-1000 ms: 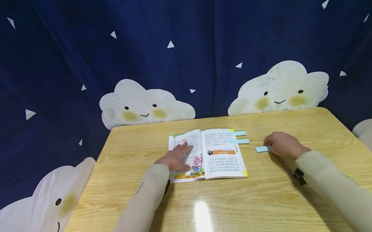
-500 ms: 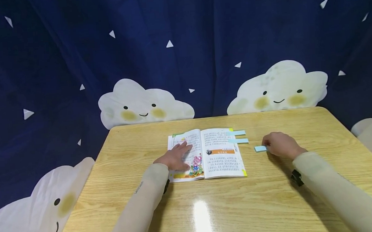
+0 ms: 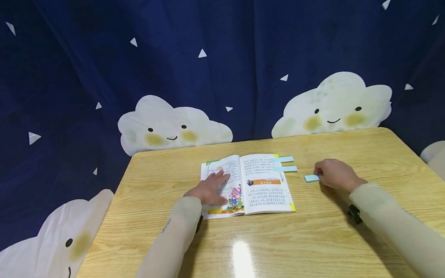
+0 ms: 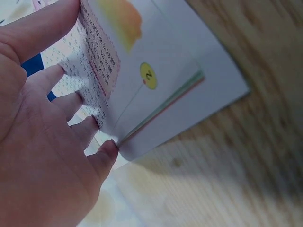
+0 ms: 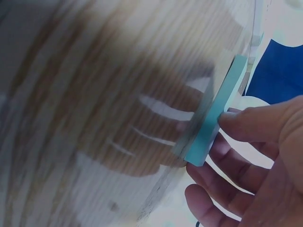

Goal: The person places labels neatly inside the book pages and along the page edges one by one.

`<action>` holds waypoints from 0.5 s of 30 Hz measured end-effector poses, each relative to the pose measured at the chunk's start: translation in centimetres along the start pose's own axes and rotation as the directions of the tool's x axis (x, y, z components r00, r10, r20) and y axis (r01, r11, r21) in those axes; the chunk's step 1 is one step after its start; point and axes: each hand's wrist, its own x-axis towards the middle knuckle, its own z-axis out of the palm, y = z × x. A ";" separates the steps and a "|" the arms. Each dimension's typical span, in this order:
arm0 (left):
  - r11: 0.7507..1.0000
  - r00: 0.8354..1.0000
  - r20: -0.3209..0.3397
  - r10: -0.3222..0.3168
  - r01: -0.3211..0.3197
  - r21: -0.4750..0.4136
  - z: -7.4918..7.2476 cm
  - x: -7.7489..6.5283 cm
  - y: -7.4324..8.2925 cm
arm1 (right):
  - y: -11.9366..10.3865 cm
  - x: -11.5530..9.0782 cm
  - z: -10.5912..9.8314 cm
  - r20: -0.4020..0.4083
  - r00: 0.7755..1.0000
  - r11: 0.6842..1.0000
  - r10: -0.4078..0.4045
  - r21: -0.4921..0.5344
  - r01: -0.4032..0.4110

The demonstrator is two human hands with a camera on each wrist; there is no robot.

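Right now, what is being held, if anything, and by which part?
The right hand pinches the blue pad by its half farther from the open book, where the left hand rests.

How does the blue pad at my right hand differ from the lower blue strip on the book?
The blue pad is pinched by the right hand; the lower blue strip is untouched.
The pad is clear of the open book, off to its right; the strip overlaps the right page and juts past its edge.
The pad looks thick, like a stack; the strip looks flat and thin.
Both are light blue and narrow.
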 end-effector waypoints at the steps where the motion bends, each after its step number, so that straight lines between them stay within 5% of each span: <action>1: 1.000 1.000 -0.002 0.000 0.000 -0.002 0.0 0.0 0.0 | 0.0 0.0 0.0 -0.001 1.000 1.000 0.006 0.001 -0.006; 15: 1.000 1.000 0.008 0.014 -0.014 -0.011 -0.1 -0.2 -0.1 | 0.0 0.2 0.1 0.004 0.999 0.999 0.038 -0.004 -0.038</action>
